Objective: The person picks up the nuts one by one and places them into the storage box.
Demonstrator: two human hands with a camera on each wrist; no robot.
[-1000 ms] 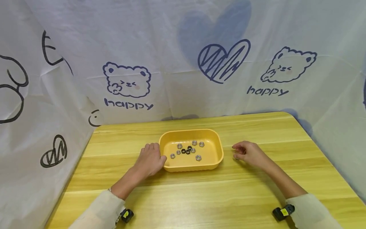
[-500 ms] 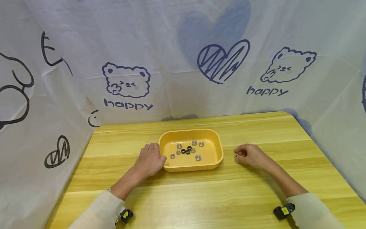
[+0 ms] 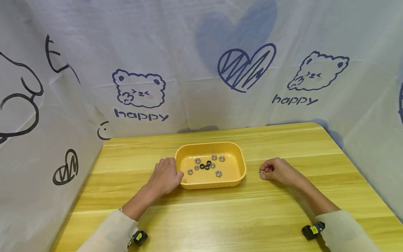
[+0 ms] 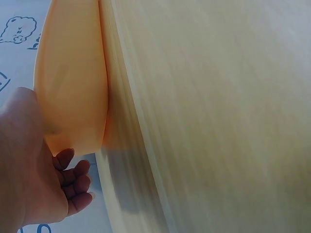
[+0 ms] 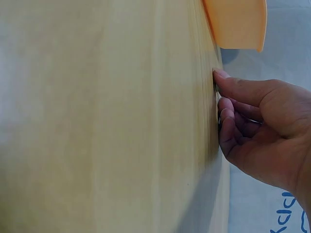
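While the word "happy" [image 3: 141,114] is printed under each bear on the backdrop, a silver nut [image 3: 261,172] is pinched in the right hand's [image 3: 278,170] grip on the worktop [image 3: 220,217], just right of the yellow tray [image 3: 240,175]. The tray's left end is touched by the left hand [image 3: 165,176], fingers relaxed, and more nuts [image 3: 207,165] are held in the tray.

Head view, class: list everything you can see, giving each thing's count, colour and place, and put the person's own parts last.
Tray: one, yellow-orange, middle of the table.
Silver nuts: about seven, grey metal, loose in the tray.
Black nuts: about three, dark, clustered at the tray's centre.
Single nut: one, silver, on the table right of the tray, at the right hand's fingertips.
Table: one, light wood.
Backdrop cloth: white, blue bears, hearts and "happy", behind and left of the table.
Left hand: rests against the tray's left end.
Right hand: fingers curled, pinching the single nut.
Sleeves: two, pale, bottom corners.
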